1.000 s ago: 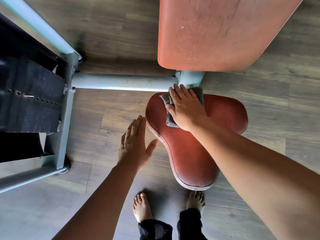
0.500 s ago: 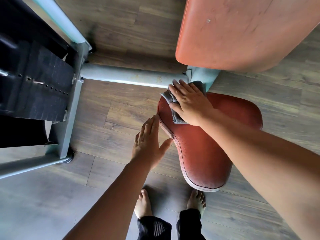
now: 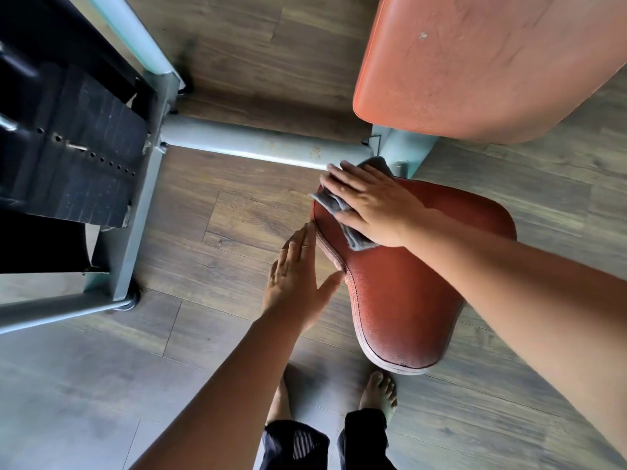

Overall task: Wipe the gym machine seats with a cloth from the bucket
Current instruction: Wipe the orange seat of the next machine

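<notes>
A dark red padded seat (image 3: pixel 403 300) of a gym machine sits low in front of me, with an orange backrest pad (image 3: pixel 475 62) above it. My right hand (image 3: pixel 369 205) lies flat, fingers straight, pressing a grey cloth (image 3: pixel 334 203) onto the seat's far left corner. Most of the cloth is hidden under the palm. My left hand (image 3: pixel 297 276) is open with straight fingers beside the seat's left edge, thumb at the rim. No bucket is in view.
A pale grey steel frame tube (image 3: pixel 258 147) runs across the wooden floor behind the seat. A black weight stack (image 3: pixel 78 150) with an upright post (image 3: pixel 135 215) stands at the left. My bare feet (image 3: pixel 378 395) are just below the seat's front tip.
My right hand has slid the cloth leftward toward the seat's far left edge. My left hand has come closer to the seat's side. The view has shifted, so the machine appears further right.
</notes>
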Demonstrator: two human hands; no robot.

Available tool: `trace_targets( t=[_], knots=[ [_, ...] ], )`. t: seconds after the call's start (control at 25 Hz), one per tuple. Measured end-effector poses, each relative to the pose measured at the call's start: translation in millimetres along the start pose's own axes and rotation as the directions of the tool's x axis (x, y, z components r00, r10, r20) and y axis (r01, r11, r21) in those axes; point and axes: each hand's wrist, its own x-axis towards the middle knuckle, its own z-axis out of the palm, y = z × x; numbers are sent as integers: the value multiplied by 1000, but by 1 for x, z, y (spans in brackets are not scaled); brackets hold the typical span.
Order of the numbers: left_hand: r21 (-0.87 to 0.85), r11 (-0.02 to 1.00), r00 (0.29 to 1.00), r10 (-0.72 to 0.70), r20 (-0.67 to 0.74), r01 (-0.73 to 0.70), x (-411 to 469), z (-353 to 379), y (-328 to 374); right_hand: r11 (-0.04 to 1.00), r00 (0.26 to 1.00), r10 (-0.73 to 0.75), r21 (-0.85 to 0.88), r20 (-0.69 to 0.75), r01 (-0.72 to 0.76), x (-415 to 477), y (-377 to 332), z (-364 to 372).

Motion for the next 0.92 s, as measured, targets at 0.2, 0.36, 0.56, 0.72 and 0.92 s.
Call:
trace_targets(
  t=[0.2, 0.36, 0.56, 0.72, 0.92],
  knots=[
    [-16, 999, 999, -37, 10, 38, -3, 4, 4, 1000, 999, -26, -5, -28, 26, -21, -31, 7],
    [-38, 999, 999, -35, 1, 35, -7, 5, 3, 960, 961, -273, -45, 51, 276, -71, -13, 10],
    [-59, 997, 999, -42, -3, 42, -12, 7, 8, 963, 966, 252, 116, -60, -244, -4, -1, 4],
    [-55, 998, 1000, -19, -17, 18, -18, 8, 11, 954, 947, 292, 111, -136, -279, -44, -52, 23],
    [1, 999, 999, 46, 27, -46, -31, 12, 9, 990, 988, 135, 62, -80, -130, -64, -22, 22]
  ],
)
